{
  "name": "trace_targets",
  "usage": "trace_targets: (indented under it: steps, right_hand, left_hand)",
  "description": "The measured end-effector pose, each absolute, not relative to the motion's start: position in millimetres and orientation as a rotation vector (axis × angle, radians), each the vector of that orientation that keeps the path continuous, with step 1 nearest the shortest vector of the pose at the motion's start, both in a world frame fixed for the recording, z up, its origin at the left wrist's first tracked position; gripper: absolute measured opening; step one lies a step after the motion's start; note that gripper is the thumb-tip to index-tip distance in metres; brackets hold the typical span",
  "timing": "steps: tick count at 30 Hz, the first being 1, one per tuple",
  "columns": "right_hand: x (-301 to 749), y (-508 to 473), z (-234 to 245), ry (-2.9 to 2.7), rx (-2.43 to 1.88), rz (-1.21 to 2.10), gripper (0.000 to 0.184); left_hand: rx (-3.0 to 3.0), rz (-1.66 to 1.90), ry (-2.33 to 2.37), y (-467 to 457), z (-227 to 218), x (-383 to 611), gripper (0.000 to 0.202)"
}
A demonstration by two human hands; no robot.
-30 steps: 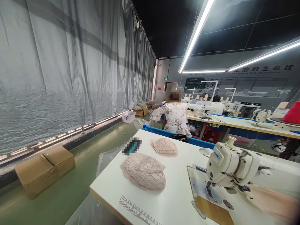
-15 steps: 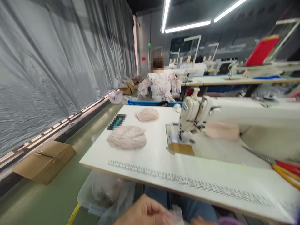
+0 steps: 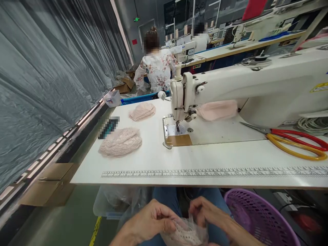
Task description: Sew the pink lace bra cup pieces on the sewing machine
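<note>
Over the lap, my left hand (image 3: 153, 220) pinches a piece of pale lace fabric (image 3: 188, 234) with a sheer edge, thumb against fingers. On the other side of it, my right hand (image 3: 208, 213) is curled closed, gripping the sheer edge. The bottom of the frame cuts off part of the lace. Above the hands, on the white sewing table (image 3: 151, 157), lie two folded pink lace bundles, a nearer one (image 3: 121, 141) and a farther one (image 3: 142, 112). The white sewing machine (image 3: 179, 99) stands to their right, its needle area bare of cloth.
Scissors (image 3: 294, 138) with red and yellow handles lie at the right. More pink fabric (image 3: 217, 109) sits behind the machine head. A purple basket (image 3: 256, 205) stands under the table's right side, a plastic bin (image 3: 102, 203) under its left. A person (image 3: 156, 70) sits ahead.
The view has turned rightward and tilted down. My right hand has come into fuller view, and the lace between both hands now shows more clearly.
</note>
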State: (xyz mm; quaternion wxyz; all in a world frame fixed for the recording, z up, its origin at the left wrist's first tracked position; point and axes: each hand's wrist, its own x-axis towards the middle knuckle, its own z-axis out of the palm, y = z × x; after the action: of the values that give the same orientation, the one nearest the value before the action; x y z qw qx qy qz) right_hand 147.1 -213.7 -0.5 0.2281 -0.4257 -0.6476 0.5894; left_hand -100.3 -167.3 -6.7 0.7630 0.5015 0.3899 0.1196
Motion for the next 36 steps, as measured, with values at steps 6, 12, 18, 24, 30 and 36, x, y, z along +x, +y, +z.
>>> trace_targets:
  steps: [6, 12, 18, 24, 30, 36]
  right_hand:
    - [133, -199, -19, -1.818, -1.161, 1.690, 0.084]
    - [131, -193, -24, -1.789, -1.286, 1.709, 0.023]
    - [129, -196, -23, -1.785, -1.270, 1.656, 0.014]
    - [124, -190, -18, -1.921, -1.163, 1.656, 0.026]
    - [131, -185, -14, -1.977, -1.100, 1.670, 0.046]
    - [131, -185, -15, -1.899, -1.183, 1.729, 0.023]
  left_hand:
    - [1.130, 0.211, 0.912, -165, -1, -96, 0.062]
    - [1.097, 0.327, 0.997, -168, -5, -108, 0.062]
    - [1.005, 0.376, 0.984, -175, -14, -117, 0.060]
    - [1.087, 0.187, 0.958, -174, -1, -110, 0.050]
    - [1.117, 0.128, 1.045, -171, -2, -94, 0.032]
    - [1.122, 0.128, 1.054, -172, -4, -98, 0.032]
